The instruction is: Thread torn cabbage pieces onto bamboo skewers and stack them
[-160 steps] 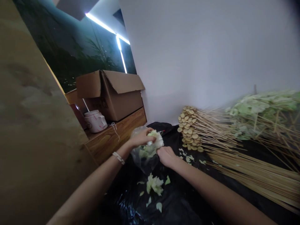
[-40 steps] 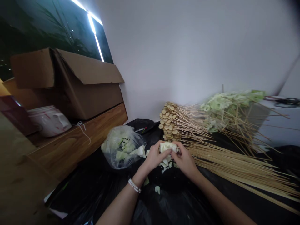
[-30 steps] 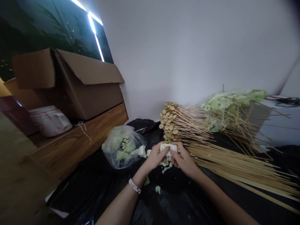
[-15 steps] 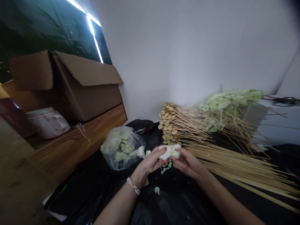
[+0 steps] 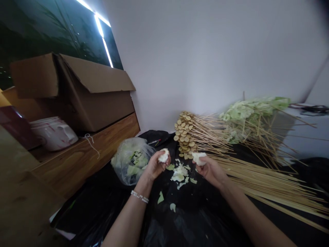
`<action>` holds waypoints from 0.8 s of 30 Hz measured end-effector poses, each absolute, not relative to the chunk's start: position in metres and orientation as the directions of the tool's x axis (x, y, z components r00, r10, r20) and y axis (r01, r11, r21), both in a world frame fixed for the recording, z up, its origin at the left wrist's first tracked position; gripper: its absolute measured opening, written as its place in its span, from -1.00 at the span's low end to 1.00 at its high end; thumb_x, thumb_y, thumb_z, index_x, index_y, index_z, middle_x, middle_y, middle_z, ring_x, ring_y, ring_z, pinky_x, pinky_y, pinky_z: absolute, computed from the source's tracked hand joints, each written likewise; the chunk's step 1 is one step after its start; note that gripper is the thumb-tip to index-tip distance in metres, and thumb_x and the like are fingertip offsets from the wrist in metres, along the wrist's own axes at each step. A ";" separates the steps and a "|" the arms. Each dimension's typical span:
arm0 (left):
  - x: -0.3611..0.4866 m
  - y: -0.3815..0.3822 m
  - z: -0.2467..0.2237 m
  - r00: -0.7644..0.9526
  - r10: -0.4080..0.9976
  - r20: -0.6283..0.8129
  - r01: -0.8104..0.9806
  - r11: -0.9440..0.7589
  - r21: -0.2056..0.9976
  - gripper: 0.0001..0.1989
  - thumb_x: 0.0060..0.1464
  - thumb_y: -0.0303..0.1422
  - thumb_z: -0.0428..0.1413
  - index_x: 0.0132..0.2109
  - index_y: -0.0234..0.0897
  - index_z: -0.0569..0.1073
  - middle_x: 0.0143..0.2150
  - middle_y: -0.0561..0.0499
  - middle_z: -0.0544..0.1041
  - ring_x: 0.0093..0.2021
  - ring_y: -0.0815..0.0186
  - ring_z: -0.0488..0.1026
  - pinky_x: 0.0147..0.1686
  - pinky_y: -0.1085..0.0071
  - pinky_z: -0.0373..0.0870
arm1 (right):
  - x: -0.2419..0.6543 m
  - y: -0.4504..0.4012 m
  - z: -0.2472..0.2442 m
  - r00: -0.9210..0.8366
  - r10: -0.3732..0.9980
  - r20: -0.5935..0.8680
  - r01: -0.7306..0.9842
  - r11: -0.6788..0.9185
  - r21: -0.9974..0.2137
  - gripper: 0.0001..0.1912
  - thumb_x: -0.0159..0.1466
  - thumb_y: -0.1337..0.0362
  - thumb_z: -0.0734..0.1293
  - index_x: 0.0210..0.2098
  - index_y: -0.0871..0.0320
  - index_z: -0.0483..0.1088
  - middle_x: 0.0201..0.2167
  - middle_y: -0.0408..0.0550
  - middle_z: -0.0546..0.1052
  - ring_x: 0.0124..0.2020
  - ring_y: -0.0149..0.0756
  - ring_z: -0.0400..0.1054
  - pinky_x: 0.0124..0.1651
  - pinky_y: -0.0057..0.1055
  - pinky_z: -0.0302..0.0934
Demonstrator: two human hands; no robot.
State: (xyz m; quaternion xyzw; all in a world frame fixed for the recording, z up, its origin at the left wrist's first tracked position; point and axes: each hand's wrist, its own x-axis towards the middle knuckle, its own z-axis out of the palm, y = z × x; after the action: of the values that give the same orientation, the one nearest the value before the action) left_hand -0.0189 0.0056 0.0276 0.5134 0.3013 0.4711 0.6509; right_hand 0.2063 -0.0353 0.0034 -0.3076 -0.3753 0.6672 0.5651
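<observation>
My left hand (image 5: pixel 157 164), with a beaded bracelet on its wrist, is closed around a white cabbage chunk (image 5: pixel 163 156). Between thumb and fingers, my right hand (image 5: pixel 208 171) grips another white cabbage piece (image 5: pixel 199 158). The two hands are apart, raised over a black plastic sheet (image 5: pixel 180 219). Below and between them lies a small heap of torn cabbage scraps (image 5: pixel 180 173), with a few loose bits nearer me. A clear plastic bag (image 5: pixel 123 164) holding cabbage leaves stands just left of my left hand.
Skewers with round pale slices (image 5: pixel 184 133) are stacked against the wall. Bare bamboo skewers (image 5: pixel 267 185) spread out on the right. Skewered cabbage leaves (image 5: pixel 246 111) pile up behind them. At left, a cardboard box (image 5: pixel 102 99) and a white mug (image 5: pixel 53 133) rest on a wooden ledge (image 5: pixel 113 137).
My hands were together on one white cabbage chunk. They have moved apart, each with a piece, the left one going leftward. The scraps beneath now show.
</observation>
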 end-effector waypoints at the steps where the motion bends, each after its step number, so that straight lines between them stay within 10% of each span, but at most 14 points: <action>1: -0.021 0.008 0.027 0.341 0.936 0.093 -0.231 -0.013 0.973 -0.77 -0.08 -0.21 0.14 -0.42 -0.29 0.33 -0.58 0.12 0.27 -0.57 0.44 0.20 -0.57 0.52 0.10 | 0.205 -0.035 0.002 -0.178 0.984 -0.009 -0.538 -0.105 -0.836 -0.73 0.05 0.26 0.36 -0.22 0.10 0.36 -0.42 -0.14 0.51 -0.58 -0.48 0.28 -0.57 -0.54 0.10; 9: -0.020 0.003 0.018 0.426 0.874 0.234 0.602 -0.467 0.648 -0.64 0.13 -0.13 0.00 -0.38 -0.28 0.54 -0.41 0.06 0.51 -0.36 0.30 0.41 -0.33 0.45 0.24 | 0.191 -0.037 -0.003 -0.134 0.991 -0.017 -0.444 -0.075 -0.893 -0.39 -0.07 0.37 0.43 -0.01 0.05 0.30 -0.27 -0.15 0.50 -0.33 -0.31 0.46 -0.43 -0.50 0.20; 24: 0.007 -0.007 0.012 0.368 0.867 0.336 0.286 -0.449 0.846 -0.69 -0.06 -0.17 0.26 -0.25 -0.33 0.59 -0.26 -0.09 0.60 -0.22 0.18 0.48 -0.16 0.35 0.34 | 0.178 -0.042 -0.014 -0.024 0.918 0.397 0.267 0.388 -0.882 -0.51 0.08 0.26 0.39 0.02 0.04 0.35 -0.21 -0.09 0.50 -0.31 -0.29 0.39 -0.23 -0.35 0.27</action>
State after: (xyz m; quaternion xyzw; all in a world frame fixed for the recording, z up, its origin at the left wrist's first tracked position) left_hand 0.0071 -0.0075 0.0117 0.7467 0.3860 0.4088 0.3555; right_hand 0.1785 -0.0422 -0.0139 -0.4589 -0.6453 0.3088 0.5270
